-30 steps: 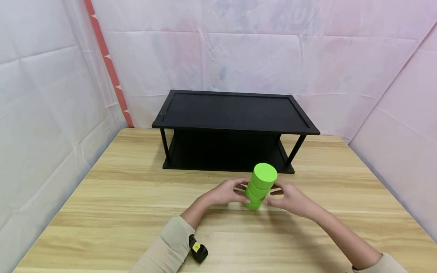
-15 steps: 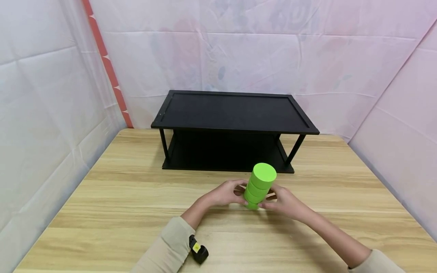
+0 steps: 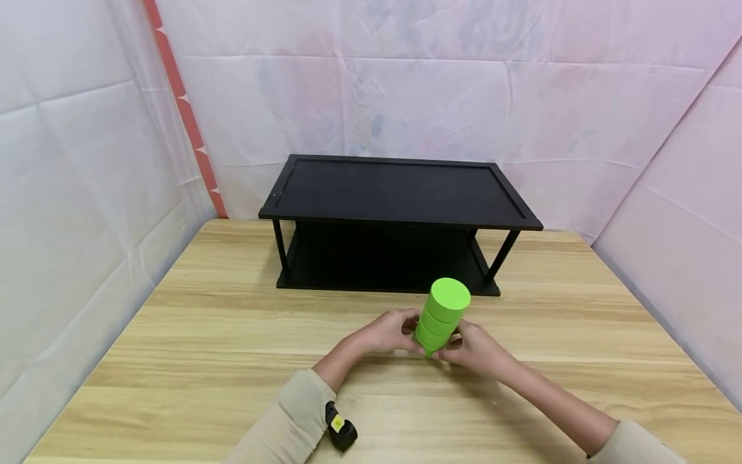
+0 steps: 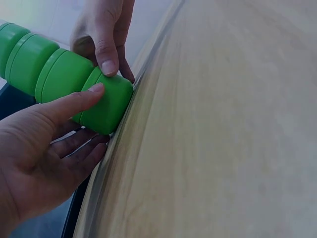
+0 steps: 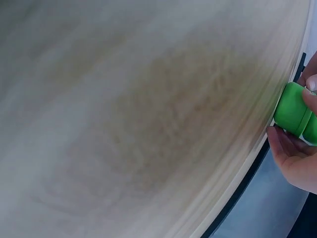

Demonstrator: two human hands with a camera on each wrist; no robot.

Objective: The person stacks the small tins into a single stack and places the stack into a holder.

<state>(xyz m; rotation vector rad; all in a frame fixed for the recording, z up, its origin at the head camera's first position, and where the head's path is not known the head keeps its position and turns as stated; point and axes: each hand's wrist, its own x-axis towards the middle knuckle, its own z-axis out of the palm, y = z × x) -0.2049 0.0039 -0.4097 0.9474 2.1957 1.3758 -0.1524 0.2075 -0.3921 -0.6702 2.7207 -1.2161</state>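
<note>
A stack of several green cylindrical containers [image 3: 443, 316] stands upright on the table in front of the black rack, its flat round top facing up. My left hand [image 3: 385, 334] grips the bottom container from the left, thumb on the near side and fingers behind. From the other side, my right hand [image 3: 478, 351] holds the same container low down. In the left wrist view, both thumbs press the bottom container [image 4: 111, 101], with the left hand [image 4: 37, 153] nearest the camera. Only the stack's lower end shows at the right edge of the right wrist view, beside my right hand [image 5: 299, 166].
A two-tier black rack [image 3: 400, 193] stands at the back of the wooden table [image 3: 191, 361]. White cloth walls [image 3: 406, 96] enclose the back and sides. A black strap device with a yellow label [image 3: 341, 426] sits at the left sleeve cuff.
My right hand has moved left and inward, its thumb coming to the base of the stack. The left hand's fingers have closed in slightly. The green stack stays in place.
</note>
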